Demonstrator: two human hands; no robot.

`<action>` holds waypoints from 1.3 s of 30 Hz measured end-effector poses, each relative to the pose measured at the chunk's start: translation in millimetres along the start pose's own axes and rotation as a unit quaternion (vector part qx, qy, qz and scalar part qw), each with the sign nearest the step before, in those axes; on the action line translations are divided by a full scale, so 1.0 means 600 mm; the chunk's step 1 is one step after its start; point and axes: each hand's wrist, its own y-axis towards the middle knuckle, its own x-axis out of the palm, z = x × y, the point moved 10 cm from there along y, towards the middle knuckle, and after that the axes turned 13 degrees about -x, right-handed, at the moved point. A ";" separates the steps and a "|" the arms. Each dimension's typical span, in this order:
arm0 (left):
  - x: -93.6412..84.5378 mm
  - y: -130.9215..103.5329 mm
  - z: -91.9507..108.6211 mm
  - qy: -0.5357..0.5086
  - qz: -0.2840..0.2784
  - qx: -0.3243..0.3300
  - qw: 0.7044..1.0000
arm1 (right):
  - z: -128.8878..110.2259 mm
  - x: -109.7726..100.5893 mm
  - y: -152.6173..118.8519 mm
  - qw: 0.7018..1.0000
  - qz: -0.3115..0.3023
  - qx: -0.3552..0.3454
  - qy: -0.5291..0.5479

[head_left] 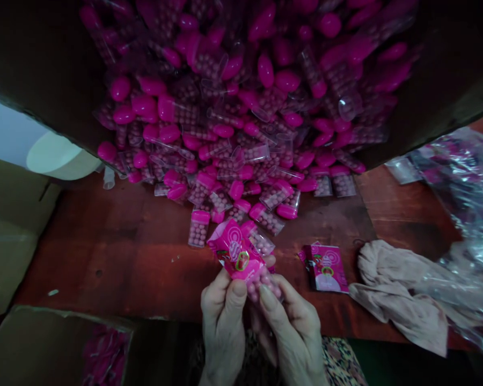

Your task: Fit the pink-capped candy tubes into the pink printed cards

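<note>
Both my hands are together over the table's front edge. Between the thumb and fingers of my left hand (225,308) is a printed pink wrapper (238,252), partly over a clear candy container (260,284). My right hand (292,316) pinches the lower end of this container, where pink round candies show through. The fingers beneath are mostly hidden. Just beyond my hands lie loose containers with pink caps, one a capped candy container (198,228) standing a little to the left.
A large pile of capped candy containers (225,139) spills from a dark box onto the red-brown table (124,257). To the right are a stack of pink wrappers (330,268), a pale cloth (406,289) and clear plastic bags (470,187). A cardboard box (44,343) with pink packets stands lower left.
</note>
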 end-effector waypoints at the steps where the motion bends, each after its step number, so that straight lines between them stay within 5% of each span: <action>1: 0.002 0.001 -0.002 -0.011 -0.004 -0.005 1.000 | 0.001 0.002 -0.001 1.000 0.000 0.006 0.009; 7: 0.004 0.001 -0.016 -0.105 -0.001 -0.044 0.993 | 0.011 0.018 0.002 0.998 -0.025 0.028 0.059; 15: -0.001 -0.011 -0.024 -0.079 0.062 -0.049 0.994 | 0.010 0.006 0.001 0.999 -0.009 0.014 0.045; 24: 0.001 -0.012 -0.015 -0.071 -0.017 -0.052 0.996 | -0.001 0.013 0.000 0.999 -0.043 -0.014 -0.017; 27: 0.006 -0.011 -0.011 -0.086 -0.030 -0.047 0.995 | -0.019 0.011 0.002 0.992 -0.055 -0.073 -0.082; 32: -0.021 0.002 -0.007 -0.141 0.031 -0.053 0.988 | -0.076 0.025 -0.001 0.917 -0.124 -0.275 -0.261; 35: -0.039 0.005 -0.001 -0.132 0.057 -0.039 0.989 | -0.102 0.017 -0.001 0.858 -0.084 -0.353 -0.365; 39: -0.031 0.004 -0.006 -0.096 0.022 -0.051 0.994 | -0.122 0.031 -0.001 0.804 -0.100 -0.419 -0.410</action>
